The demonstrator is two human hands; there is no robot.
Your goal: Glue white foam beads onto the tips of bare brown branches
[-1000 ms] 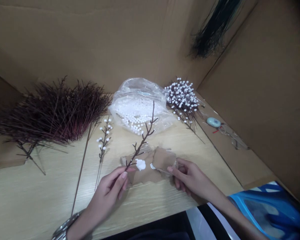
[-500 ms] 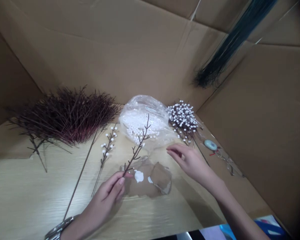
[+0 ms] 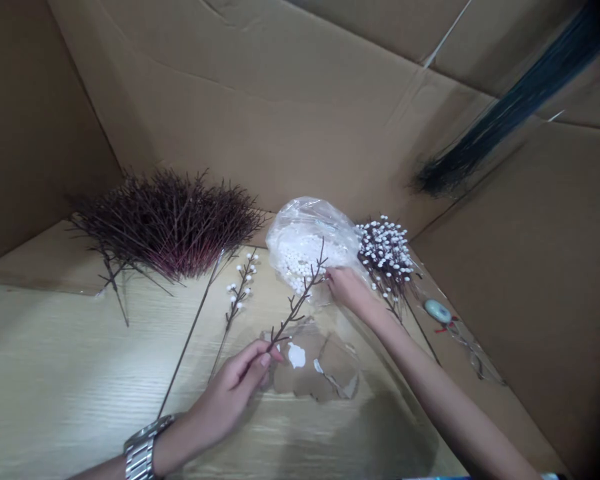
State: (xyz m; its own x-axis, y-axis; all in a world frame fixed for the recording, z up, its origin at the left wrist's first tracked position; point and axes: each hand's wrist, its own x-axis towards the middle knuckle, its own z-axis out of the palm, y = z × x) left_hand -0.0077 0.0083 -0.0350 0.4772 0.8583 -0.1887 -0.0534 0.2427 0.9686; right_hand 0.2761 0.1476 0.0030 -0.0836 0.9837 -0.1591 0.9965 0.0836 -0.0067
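My left hand [image 3: 243, 377] is closed around the lower end of a bare brown artificial twig [image 3: 295, 308], which slants up and to the right. At the mouth of a clear plastic bag [image 3: 307, 213] full of small white balls [image 3: 297, 267], my right hand [image 3: 347, 287] has its fingers bent together. What its fingertips pinch, if anything, is hidden. Below the twig lies a torn piece of cardboard [image 3: 300, 387] with a white glue-like blob [image 3: 296, 355] on it. Left of the twig, a stem with white berries [image 3: 239, 290] rests on the table.
A large heap of bare brown twigs [image 3: 175, 220] lies at the back left. Behind my right hand is a bunch of white-berried stems [image 3: 386, 250]. A pale green oval object [image 3: 437, 311] and glasses [image 3: 473, 353] sit at the right. Cardboard walls [image 3: 280, 133] enclose the table.
My right hand has moved forward and left, from beside the bag to the white balls at its mouth. My left hand still holds the twig. The whole view has shifted somewhat.
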